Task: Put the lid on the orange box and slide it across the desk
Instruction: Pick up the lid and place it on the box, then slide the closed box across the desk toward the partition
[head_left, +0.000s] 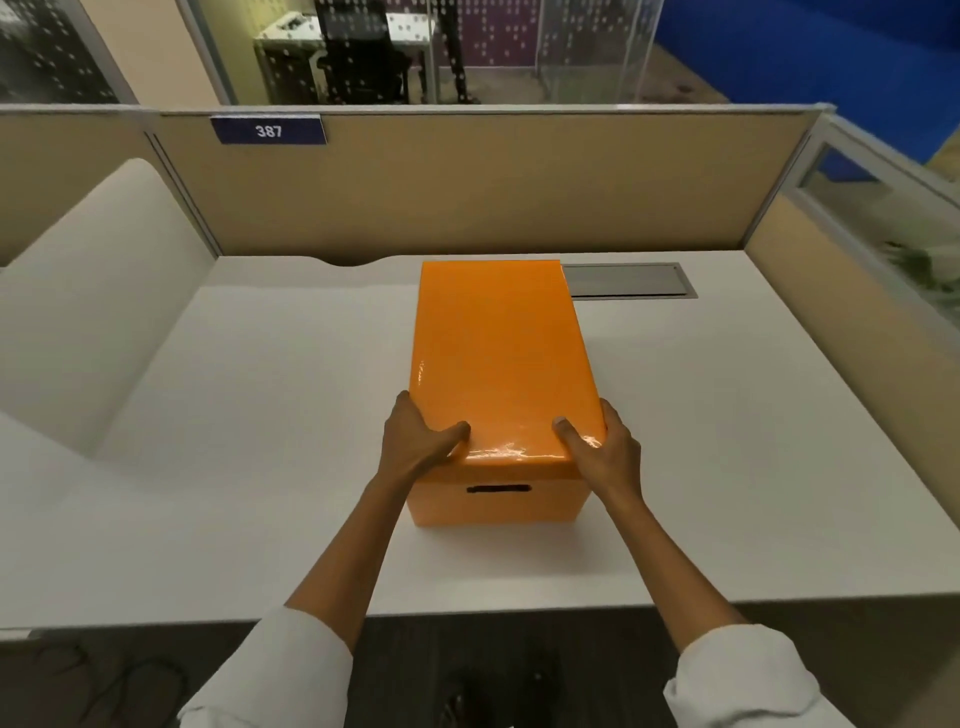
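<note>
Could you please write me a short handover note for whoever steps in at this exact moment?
Left hand: gripping the near left corner of the lid, thumb on top.
Right hand: gripping the near right corner, thumb on top.
Orange box: mid-desk, handle slot facing the person, far end beside the grey cable hatch.
Done: the lid looks seated on the box.
Left: slide the box across the desk, then let go.
</note>
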